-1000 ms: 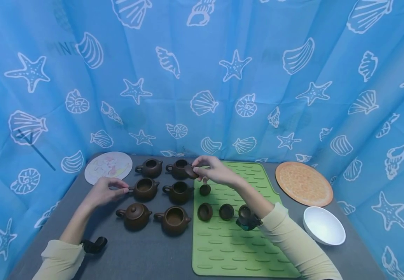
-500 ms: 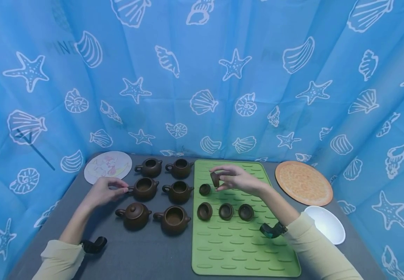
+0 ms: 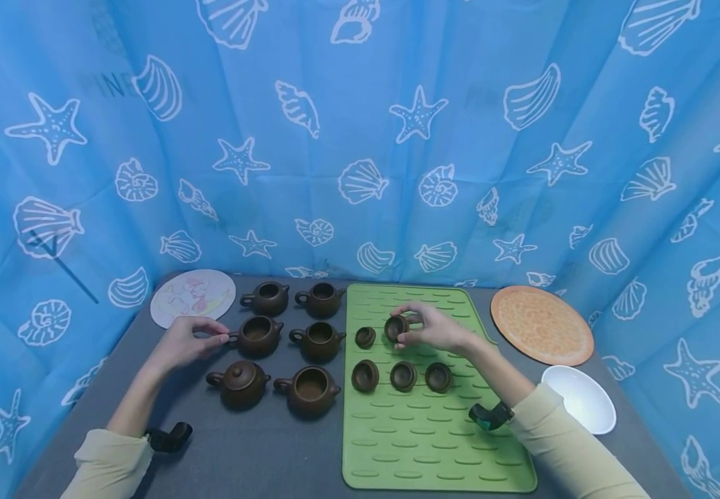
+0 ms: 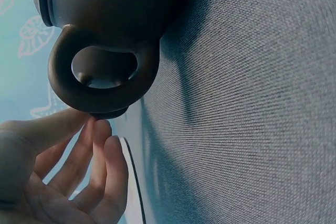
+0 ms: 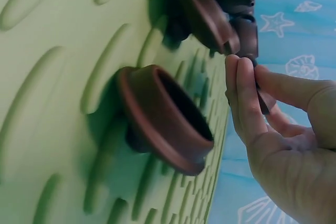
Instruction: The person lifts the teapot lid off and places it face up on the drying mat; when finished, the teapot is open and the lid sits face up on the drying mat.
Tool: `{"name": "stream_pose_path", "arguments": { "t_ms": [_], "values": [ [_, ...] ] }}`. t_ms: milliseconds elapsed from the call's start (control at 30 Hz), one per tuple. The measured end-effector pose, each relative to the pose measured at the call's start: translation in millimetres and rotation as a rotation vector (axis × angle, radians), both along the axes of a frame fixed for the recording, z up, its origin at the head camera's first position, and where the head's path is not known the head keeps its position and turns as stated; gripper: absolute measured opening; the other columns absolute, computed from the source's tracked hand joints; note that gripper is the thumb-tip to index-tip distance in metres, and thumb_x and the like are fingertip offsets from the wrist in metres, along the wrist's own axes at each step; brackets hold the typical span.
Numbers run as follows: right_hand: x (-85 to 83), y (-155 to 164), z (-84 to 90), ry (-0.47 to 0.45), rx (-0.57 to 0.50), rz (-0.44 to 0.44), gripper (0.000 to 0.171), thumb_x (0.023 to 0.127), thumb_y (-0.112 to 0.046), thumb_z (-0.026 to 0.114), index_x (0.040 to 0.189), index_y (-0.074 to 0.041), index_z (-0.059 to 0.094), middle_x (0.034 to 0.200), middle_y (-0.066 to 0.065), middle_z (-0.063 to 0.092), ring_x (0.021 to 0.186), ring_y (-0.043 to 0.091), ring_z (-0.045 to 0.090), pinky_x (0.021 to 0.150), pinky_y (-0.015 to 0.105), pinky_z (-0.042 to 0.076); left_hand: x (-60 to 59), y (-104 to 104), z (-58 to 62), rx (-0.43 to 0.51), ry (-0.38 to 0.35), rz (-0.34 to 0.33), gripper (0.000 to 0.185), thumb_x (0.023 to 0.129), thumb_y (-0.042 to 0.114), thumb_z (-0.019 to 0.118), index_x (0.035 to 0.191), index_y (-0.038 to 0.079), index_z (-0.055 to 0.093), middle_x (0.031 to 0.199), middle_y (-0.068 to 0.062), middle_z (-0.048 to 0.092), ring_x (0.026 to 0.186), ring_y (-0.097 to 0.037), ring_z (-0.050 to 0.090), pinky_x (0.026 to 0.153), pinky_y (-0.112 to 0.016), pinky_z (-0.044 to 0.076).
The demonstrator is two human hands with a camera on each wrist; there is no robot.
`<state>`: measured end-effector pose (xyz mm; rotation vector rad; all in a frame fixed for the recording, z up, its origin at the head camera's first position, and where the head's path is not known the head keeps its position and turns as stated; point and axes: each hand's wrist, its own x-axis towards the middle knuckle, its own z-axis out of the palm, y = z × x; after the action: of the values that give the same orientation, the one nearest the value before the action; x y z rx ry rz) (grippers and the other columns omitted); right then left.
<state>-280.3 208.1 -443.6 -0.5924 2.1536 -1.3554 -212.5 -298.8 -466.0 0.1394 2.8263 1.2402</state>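
Note:
My left hand (image 3: 191, 341) pinches the handle of an uncovered brown clay teapot (image 3: 259, 338), second in the left column. In the left wrist view that handle is mostly hidden behind the nearer teapot (image 4: 115, 3), which wears its lid. Over the green mat (image 3: 391, 436), my right hand (image 3: 431, 327) holds a small brown teapot lid (image 3: 396, 329) between thumb and fingers, its hollow underside facing the head camera. Several more lids lie upside down on the mat, one (image 3: 365, 337) just left of the held lid and another (image 5: 163, 114) large in the right wrist view.
Several teapots stand in two columns left of the mat, among them an uncovered one (image 3: 308, 394) at the front. A round pizza-print board (image 3: 542, 326) and a white bowl (image 3: 578, 400) lie at the right. At back left lies a pale printed disc (image 3: 192, 298).
My right hand has carried the lid right from the back teapot to over the mat, turning its hollow side into view. My left hand stays on the teapot handle.

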Motion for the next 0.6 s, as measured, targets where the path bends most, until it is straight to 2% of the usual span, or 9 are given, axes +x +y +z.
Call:
{"name": "stream_pose_path", "arguments": {
  "t_ms": [133, 200, 400, 500, 600],
  "values": [
    [-2.1, 1.1, -5.5, 0.054, 0.053, 0.018, 0.055, 0.104, 0.005, 0.064, 0.154, 0.013, 0.044, 0.14, 0.038, 0.06, 0.101, 0.035, 0.079, 0.092, 0.035, 0.067, -0.4, -0.4, -0.8, 0.0, 0.003, 0.001, 0.021, 0.105, 0.014, 0.073, 0.118, -0.001, 0.078, 0.111, -0.02, 0.079, 0.1, -0.03, 0.077, 0.077, -0.04, 0.069],
    [-2.6, 2.2, -7.2, 0.075, 0.078, 0.029, 0.053, 0.103, 0.005, 0.065, 0.153, 0.013, 0.046, 0.141, 0.038, 0.058, 0.098, 0.036, 0.08, 0.088, 0.03, 0.066, -0.2, 0.1, -0.6, 0.001, 0.001, 0.005, 0.021, 0.104, 0.014, 0.073, 0.118, -0.001, 0.078, 0.112, -0.02, 0.079, 0.101, -0.031, 0.077, 0.078, -0.041, 0.069],
    [-2.7, 5.0, -10.3, 0.059, 0.09, 0.066, 0.054, 0.102, 0.009, 0.063, 0.153, 0.014, 0.047, 0.139, 0.04, 0.052, 0.097, 0.043, 0.079, 0.091, 0.043, 0.069, 2.3, 1.6, -1.4, 0.009, -0.002, 0.018, 0.02, 0.105, 0.013, 0.072, 0.118, 0.0, 0.078, 0.114, -0.02, 0.078, 0.104, -0.032, 0.076, 0.08, -0.042, 0.069],
    [-3.2, 4.8, -11.1, 0.061, 0.083, 0.091, 0.054, 0.101, 0.01, 0.063, 0.152, 0.014, 0.046, 0.136, 0.039, 0.052, 0.096, 0.043, 0.079, 0.091, 0.045, 0.069, 2.8, 1.7, -1.9, 0.014, -0.001, 0.02, 0.019, 0.105, 0.013, 0.072, 0.118, 0.0, 0.078, 0.115, -0.021, 0.078, 0.103, -0.031, 0.076, 0.08, -0.041, 0.068],
    [-4.0, 4.2, -10.9, 0.058, 0.085, 0.105, 0.054, 0.102, 0.009, 0.062, 0.153, 0.014, 0.045, 0.133, 0.038, 0.052, 0.093, 0.036, 0.079, 0.09, 0.045, 0.069, 2.1, 1.7, -2.0, 0.017, -0.004, 0.023, 0.02, 0.105, 0.013, 0.071, 0.119, 0.0, 0.078, 0.115, -0.021, 0.078, 0.1, -0.028, 0.076, 0.079, -0.04, 0.068]
  ]
}}
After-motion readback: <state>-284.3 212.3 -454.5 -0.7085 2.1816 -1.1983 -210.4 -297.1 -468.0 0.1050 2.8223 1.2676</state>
